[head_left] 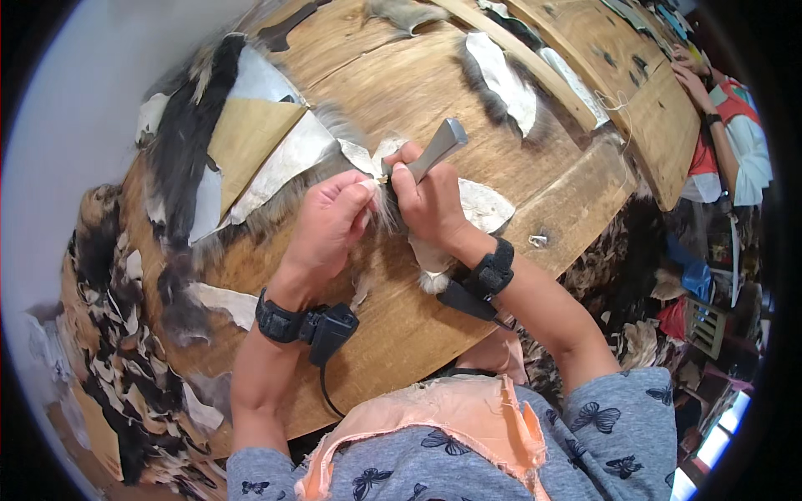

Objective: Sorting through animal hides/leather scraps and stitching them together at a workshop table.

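Two hands (pixel 380 213) mid-board, fur strip (pixel 386 209) pinched, knife (pixel 434 150) gripped.

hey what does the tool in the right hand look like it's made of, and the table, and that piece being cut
The tool in the right hand looks like bare grey metal, with a dull sheen. The table looks like unvarnished wood: grain and knots show. The piece pinched by the left hand seems to be animal pelt, pale hide side up, hair fringing its edges.

No packages, labels, signs or screens that I can make out anywhere on surface or around it.
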### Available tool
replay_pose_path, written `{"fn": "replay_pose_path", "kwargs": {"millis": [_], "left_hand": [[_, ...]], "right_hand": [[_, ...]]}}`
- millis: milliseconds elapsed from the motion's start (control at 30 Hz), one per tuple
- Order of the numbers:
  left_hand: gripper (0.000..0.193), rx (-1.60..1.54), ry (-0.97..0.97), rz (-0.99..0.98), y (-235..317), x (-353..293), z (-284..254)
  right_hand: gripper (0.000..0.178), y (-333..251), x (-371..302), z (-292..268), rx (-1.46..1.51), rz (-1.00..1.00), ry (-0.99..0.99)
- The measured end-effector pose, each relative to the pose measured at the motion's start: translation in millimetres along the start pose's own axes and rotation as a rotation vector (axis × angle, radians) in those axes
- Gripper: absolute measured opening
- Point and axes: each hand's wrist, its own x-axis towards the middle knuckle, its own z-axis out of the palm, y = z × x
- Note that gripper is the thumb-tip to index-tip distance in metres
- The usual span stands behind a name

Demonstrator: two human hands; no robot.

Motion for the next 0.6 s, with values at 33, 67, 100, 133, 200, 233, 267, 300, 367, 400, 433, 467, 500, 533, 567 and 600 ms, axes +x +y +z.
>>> {"fn": "replay_pose_path", "kwargs": {"millis": [33, 67, 100, 133, 200, 233, 267, 300, 367, 400, 433, 467, 500, 533, 567, 600], "left_hand": [[0.018, 0.005, -0.006, -0.002, 3, 0, 1], [0.019, -0.003, -0.004, 0.018, 5, -1, 1], [0.019, -0.011, -0.006, 0.038, 7, -1, 2], [0.019, -0.006, -0.017, 0.034, 10, -1, 3], [0.019, 0.004, 0.045, 0.037, 16, -1, 4], [0.019, 0.009, 0.038, 0.035, 18, -2, 4], [0.019, -0.014, 0.028, 0.026, 19, -2, 4], [0.020, -0.037, 0.023, 0.016, 20, -4, 4], [0.020, -0.013, 0.017, 0.015, 23, -6, 3], [0.020, 0.005, 0.012, 0.019, 24, -6, 4], [0.020, 0.008, 0.011, 0.019, 24, -7, 6], [0.020, 0.014, 0.017, 0.031, 23, -9, 8], [0.020, 0.018, 0.024, 0.042, 22, -11, 9], [0.020, 0.019, 0.025, 0.041, 22, -13, 11], [0.020, 0.033, 0.041, 0.046, 23, -15, 13], [0.019, 0.047, 0.058, 0.053, 23, -18, 15]], "right_hand": [[0.011, 0, 1, 0, 0.002, 0.017, 0.001], [0.011, 0, 1, 1, 0.003, 0.020, 0.008], [0.012, 1, 1, 2, 0.035, 0.025, 0.027], [0.013, 2, 2, 2, 0.067, 0.029, 0.046], [0.013, 1, 4, 1, 0.095, 0.063, 0.044], [0.014, 1, 5, 1, 0.125, 0.093, 0.032], [0.016, 4, 5, 2, 0.142, 0.112, 0.039], [0.016, 4, 6, 3, 0.145, 0.114, 0.043], [0.018, 5, 8, 5, 0.099, 0.105, 0.044], [0.018, 5, 8, 5, 0.101, 0.105, 0.046], [0.018, 6, 7, 5, 0.112, 0.098, 0.058], [0.019, 6, 7, 5, 0.124, 0.092, 0.069], [0.019, 4, 7, 4, 0.125, 0.092, 0.070], [0.019, 2, 8, 3, 0.120, 0.101, 0.049], [0.019, 0, 7, 2, 0.115, 0.110, 0.027], [0.019, 2, 7, 2, 0.116, 0.108, 0.027]]}}
